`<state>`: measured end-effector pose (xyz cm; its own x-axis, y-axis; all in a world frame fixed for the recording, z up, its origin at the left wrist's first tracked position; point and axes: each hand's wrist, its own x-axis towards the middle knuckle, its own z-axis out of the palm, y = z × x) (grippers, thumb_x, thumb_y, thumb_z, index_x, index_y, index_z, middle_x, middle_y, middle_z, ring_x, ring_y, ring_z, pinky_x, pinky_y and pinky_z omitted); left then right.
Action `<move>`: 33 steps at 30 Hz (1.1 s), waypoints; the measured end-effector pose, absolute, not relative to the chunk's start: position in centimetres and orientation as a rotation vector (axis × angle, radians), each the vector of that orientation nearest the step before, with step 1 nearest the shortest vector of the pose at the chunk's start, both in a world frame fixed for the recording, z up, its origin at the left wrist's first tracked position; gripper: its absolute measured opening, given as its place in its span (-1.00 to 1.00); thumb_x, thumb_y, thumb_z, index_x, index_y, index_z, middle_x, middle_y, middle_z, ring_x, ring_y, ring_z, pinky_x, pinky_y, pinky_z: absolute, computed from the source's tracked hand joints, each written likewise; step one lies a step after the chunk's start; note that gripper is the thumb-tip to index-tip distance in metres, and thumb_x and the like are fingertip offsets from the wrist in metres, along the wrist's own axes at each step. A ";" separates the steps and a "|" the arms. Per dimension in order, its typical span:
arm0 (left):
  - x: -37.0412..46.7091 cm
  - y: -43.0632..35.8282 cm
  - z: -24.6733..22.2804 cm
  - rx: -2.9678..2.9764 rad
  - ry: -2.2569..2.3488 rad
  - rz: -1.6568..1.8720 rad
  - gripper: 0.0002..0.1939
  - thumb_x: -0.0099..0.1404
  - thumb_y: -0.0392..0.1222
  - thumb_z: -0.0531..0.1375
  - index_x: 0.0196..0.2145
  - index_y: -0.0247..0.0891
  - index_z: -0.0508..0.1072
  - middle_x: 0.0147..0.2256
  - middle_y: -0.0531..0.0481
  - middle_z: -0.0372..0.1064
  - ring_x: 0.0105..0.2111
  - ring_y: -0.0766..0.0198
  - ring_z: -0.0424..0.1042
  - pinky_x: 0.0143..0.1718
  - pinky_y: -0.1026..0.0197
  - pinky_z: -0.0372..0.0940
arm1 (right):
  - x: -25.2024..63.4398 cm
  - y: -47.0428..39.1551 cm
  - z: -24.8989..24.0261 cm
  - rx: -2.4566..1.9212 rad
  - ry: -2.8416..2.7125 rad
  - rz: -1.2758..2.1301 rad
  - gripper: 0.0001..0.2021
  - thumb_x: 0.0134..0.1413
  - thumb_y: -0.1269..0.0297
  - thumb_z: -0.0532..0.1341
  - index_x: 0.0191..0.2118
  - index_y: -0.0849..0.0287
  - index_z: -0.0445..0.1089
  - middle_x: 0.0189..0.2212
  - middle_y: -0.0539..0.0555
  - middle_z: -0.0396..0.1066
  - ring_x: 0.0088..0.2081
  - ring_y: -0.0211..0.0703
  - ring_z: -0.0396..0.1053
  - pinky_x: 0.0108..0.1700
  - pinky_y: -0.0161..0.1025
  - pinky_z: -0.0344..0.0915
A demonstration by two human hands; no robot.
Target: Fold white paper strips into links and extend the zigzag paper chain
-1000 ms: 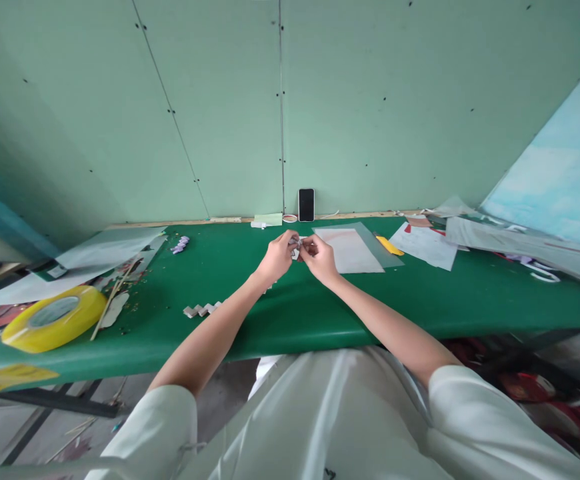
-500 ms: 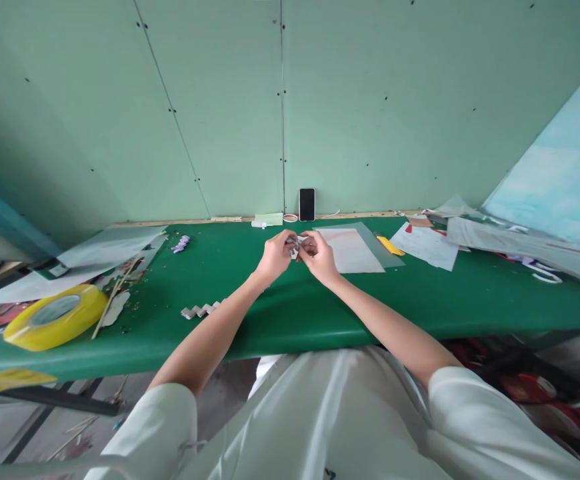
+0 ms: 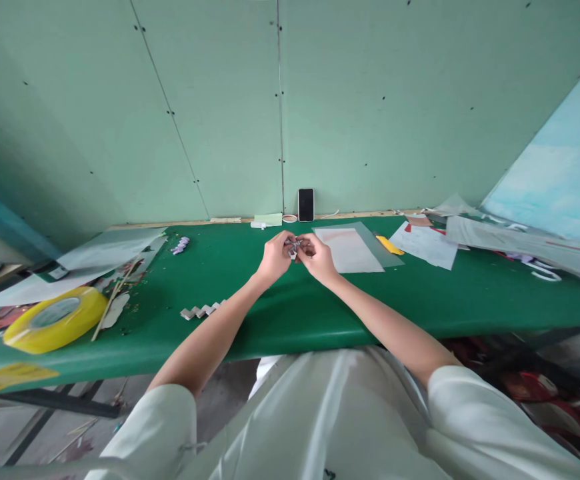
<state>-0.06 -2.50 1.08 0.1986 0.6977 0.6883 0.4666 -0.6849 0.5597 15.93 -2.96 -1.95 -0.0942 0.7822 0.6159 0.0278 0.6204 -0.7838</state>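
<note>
Both hands meet over the middle of the green table [image 3: 290, 313], fingertips closed on one small folded paper piece [image 3: 293, 248], greyish-white. My left hand [image 3: 277, 256] pinches it from the left; my right hand [image 3: 318, 255] pinches it from the right. Fingers hide much of the piece. A zigzag folded paper strip [image 3: 200, 311] lies on the table beside my left forearm, which covers its right end. Further back on the left is a small purple folded piece [image 3: 181, 245]. White paper sheets [image 3: 349, 250] lie just right of my right hand.
A phone [image 3: 306, 205] leans upright against the wall. At the left lie a roll of yellow tape [image 3: 56, 319], a thin stick [image 3: 115, 300] and loose scraps. A yellow cutter-like tool [image 3: 389, 245] and more papers [image 3: 424, 245] lie to the right.
The folded piece has turned slightly between my fingertips, and the fingers have shifted a little. Both hands stay in nearly the same spot.
</note>
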 end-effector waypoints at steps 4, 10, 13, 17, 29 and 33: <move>0.0 -2.4 1.0 2.217 1.124 1.494 -0.73 0.27 -0.51 0.06 -0.24 -0.23 0.46 -0.29 -0.04 0.51 -0.32 0.26 0.46 -0.29 0.29 0.33 | 16.0 -2.7 -2.1 -0.698 -1.561 0.739 -0.70 0.25 0.01 0.32 -0.04 0.06 0.41 -0.38 0.01 0.43 -0.45 -0.13 0.52 -0.36 -0.17 0.52; -0.1 -2.3 1.0 2.192 1.128 1.490 -0.75 0.28 -0.48 0.08 -0.22 -0.24 0.48 -0.29 -0.04 0.52 -0.32 0.25 0.47 -0.28 0.28 0.34 | 16.0 -2.7 -2.1 -0.709 -1.562 0.719 -0.72 0.25 0.05 0.31 -0.04 0.07 0.39 -0.40 -0.01 0.41 -0.47 -0.13 0.52 -0.37 -0.18 0.51; -0.2 -2.3 1.0 2.212 1.122 1.502 -0.73 0.29 -0.50 0.06 -0.22 -0.25 0.49 -0.30 -0.04 0.51 -0.34 0.26 0.46 -0.31 0.28 0.33 | 15.9 -2.9 -1.9 -0.699 -1.564 0.724 -0.72 0.26 0.03 0.31 -0.04 0.06 0.39 -0.40 -0.01 0.42 -0.47 -0.13 0.52 -0.36 -0.17 0.52; -0.2 -2.3 0.8 2.296 1.076 1.531 -0.69 0.29 -0.54 0.05 -0.21 -0.25 0.48 -0.27 -0.05 0.51 -0.33 0.29 0.46 -0.30 0.30 0.34 | 15.9 -3.1 -1.6 -0.686 -1.555 0.742 -0.72 0.28 0.00 0.30 -0.07 0.06 0.38 -0.41 -0.01 0.44 -0.49 -0.14 0.51 -0.37 -0.17 0.52; -0.8 -1.9 1.0 2.455 0.959 1.465 -0.70 0.29 -0.56 0.08 -0.16 -0.24 0.44 -0.22 -0.07 0.51 -0.24 0.26 0.51 -0.23 0.28 0.38 | 16.6 -2.6 -1.7 -0.667 -1.573 0.805 -0.74 0.28 0.00 0.31 -0.16 0.05 0.33 -0.44 -0.04 0.42 -0.52 -0.13 0.51 -0.42 -0.18 0.48; -0.8 -1.9 1.0 2.453 0.977 1.451 -0.75 0.33 -0.51 0.09 -0.15 -0.23 0.44 -0.22 -0.07 0.51 -0.24 0.25 0.51 -0.22 0.26 0.37 | 16.7 -2.5 -1.6 -0.668 -1.584 0.830 -0.72 0.29 -0.02 0.30 -0.16 0.05 0.33 -0.46 -0.04 0.42 -0.52 -0.12 0.49 -0.40 -0.16 0.47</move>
